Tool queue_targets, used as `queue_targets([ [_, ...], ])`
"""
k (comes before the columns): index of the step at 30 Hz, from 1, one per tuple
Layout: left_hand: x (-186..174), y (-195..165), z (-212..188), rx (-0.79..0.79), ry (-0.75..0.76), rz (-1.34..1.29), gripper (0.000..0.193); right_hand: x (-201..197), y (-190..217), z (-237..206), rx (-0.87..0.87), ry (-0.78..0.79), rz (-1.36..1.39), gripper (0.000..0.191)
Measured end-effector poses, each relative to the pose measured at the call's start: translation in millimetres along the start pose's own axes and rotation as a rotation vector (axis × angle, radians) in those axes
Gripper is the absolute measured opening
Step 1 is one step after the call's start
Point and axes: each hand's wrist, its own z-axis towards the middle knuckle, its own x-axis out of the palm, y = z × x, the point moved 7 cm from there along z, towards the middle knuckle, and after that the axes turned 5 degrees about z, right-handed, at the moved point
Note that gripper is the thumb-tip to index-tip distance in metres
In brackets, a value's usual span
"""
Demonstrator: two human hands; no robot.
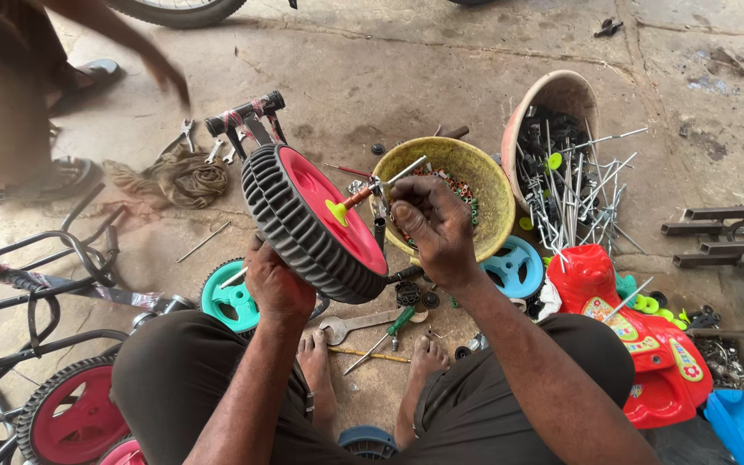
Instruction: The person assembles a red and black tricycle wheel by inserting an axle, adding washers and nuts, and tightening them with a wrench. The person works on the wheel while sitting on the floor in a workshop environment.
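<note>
The right hand (430, 226) is closed around a thin metal rod (387, 182) that pokes out of the middle of a wheel (313, 226). The fingers pinch the rod near its top. The left hand (275, 282) is closed on the bottom of the wheel and holds it up off the floor, tilted, just above the person's knees.

The wheel has a pink middle, a little green cap (337, 212) and a black bumpy tire. It looks like hard plastic, so it is probably light and stiff, not squishy. The bumps should make the tire easy to hold without slipping. The rod looks smooth and thin, so it may slide or turn in the fingers.

Just behind the wheel sits a yellow bowl (484, 185) of small parts. Beside that is a tipped bucket (561, 95) full of rods. A spanner (356, 324) and a screwdriver (385, 334) lie on the floor by the bare feet. A red toy seat (647, 344) is close on the right, and a black frame (45, 293) on the left. There is little open room at the sides, more up top.
</note>
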Motion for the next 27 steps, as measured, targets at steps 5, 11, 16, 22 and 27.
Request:
queue_targets([
  [5, 0.6, 1.2, 1.0, 0.013, 0.067, -0.002, 0.028, -12.0, 4.7, 3.8, -0.026, -0.083, -0.155, 0.020],
  [11, -10.7, 4.5, 4.5, 0.015, 0.037, 0.070, 0.034, -14.5, -0.3, 10.3, -0.033, 0.100, -0.417, 0.020],
  [16, -9.7, 12.2, 3.8, -0.078, 0.033, -0.073, 0.038, -2.4, -4.3, 9.6, -0.046, 0.261, -0.519, 0.023],
  [22, -16.8, -4.3, 3.0, 0.004, -0.015, 0.023, 0.034, 1.1, -7.7, 5.4, 0.095, 0.190, -0.318, 0.036],
  [27, -21.9, -12.1, 1.7, 0.011, -0.043, 0.047, 0.035, 10.5, -32.4, 0.2, 0.373, 0.040, 0.166, 0.047],
])
